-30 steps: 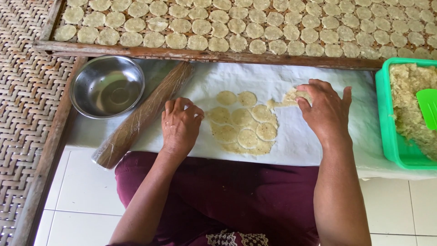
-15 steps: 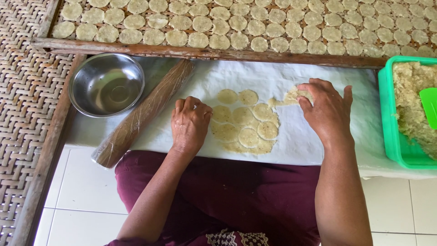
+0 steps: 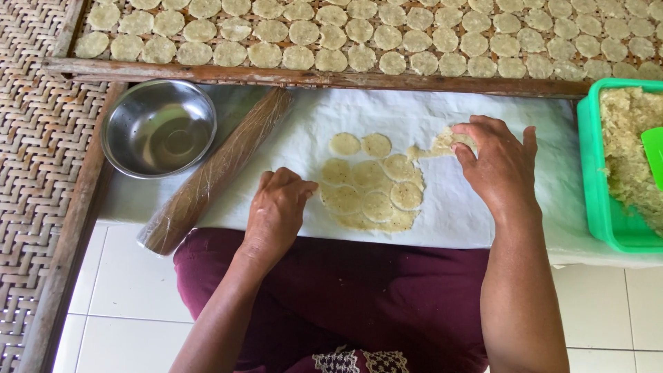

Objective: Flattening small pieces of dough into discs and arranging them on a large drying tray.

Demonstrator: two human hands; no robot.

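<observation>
A thin sheet of pale dough (image 3: 373,190) with round discs cut into it lies on a white cloth (image 3: 442,117). Two loose discs (image 3: 359,144) sit just above it. My left hand (image 3: 276,211) rests with curled fingers at the sheet's left edge, touching it. My right hand (image 3: 497,166) pinches a strip of dough scrap (image 3: 442,143) at the sheet's upper right, lifting it off the cloth.
A wrapped rolling pin (image 3: 214,169) lies diagonally left of the cloth, beside a steel bowl (image 3: 159,128). A wooden-framed tray (image 3: 311,74) with several rows of dough discs spans the top. A green tub (image 3: 608,200) of crumbly dough stands at right. Woven mat at left.
My left hand has shifted a little right, onto the sheet's left edge. My right hand stays on the scrap at the upper right.
</observation>
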